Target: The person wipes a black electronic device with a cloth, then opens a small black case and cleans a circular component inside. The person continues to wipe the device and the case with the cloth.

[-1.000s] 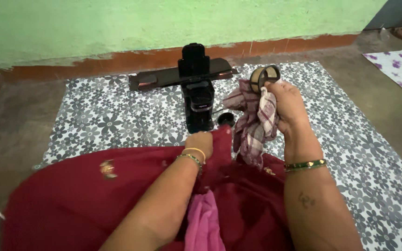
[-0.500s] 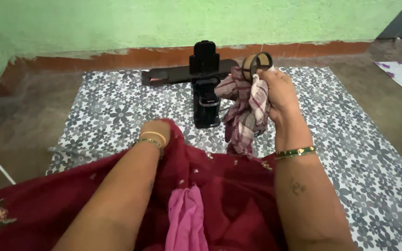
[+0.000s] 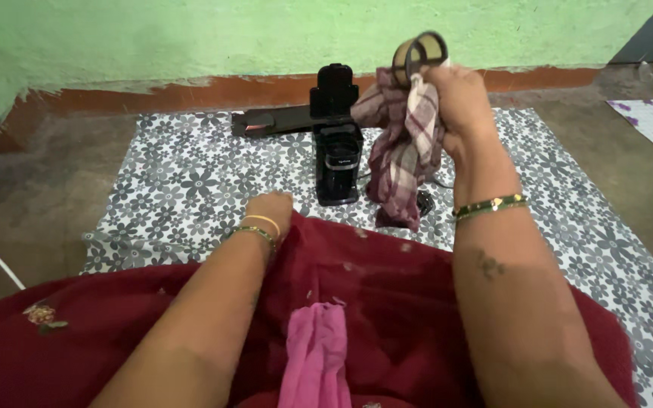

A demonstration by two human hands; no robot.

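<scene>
Fingers [image 3: 447, 79] of the right hand [image 3: 459, 102] are curled shut around two things at once: a round mesh filter basket [image 3: 419, 54] and a checked cloth [image 3: 402, 155]. The basket sits at the top of the grip, raised above the mat and level with the base of the green wall [image 3: 190, 38]. It is a short cylinder with a dark rim and tan mesh sides; its open mouth faces the camera and slightly left, so its short axis runs roughly toward the viewer. The cloth, maroon and pale plaid, is bunched under the thumb and hangs straight down from the hand, its long axis vertical, its lower end just above the mat and near a small dark round cap [image 3: 425, 202].

Fingers of the left hand [image 3: 270, 213] are closed in a loose fist, pressed on the edge of the dark red garment [image 3: 387, 302] that covers the lap; whether they pinch the fabric cannot be told. Both wrists carry bangles.

Just left of the hanging cloth stands a black coffee maker [image 3: 337, 155], upright, its lid raised. Behind it lies a long dark flat panel [image 3: 273, 121]. All rest on a grey floral mat [image 3: 168, 181] spread on the floor. A pink cloth strip [image 3: 319, 363] lies on the red garment.
</scene>
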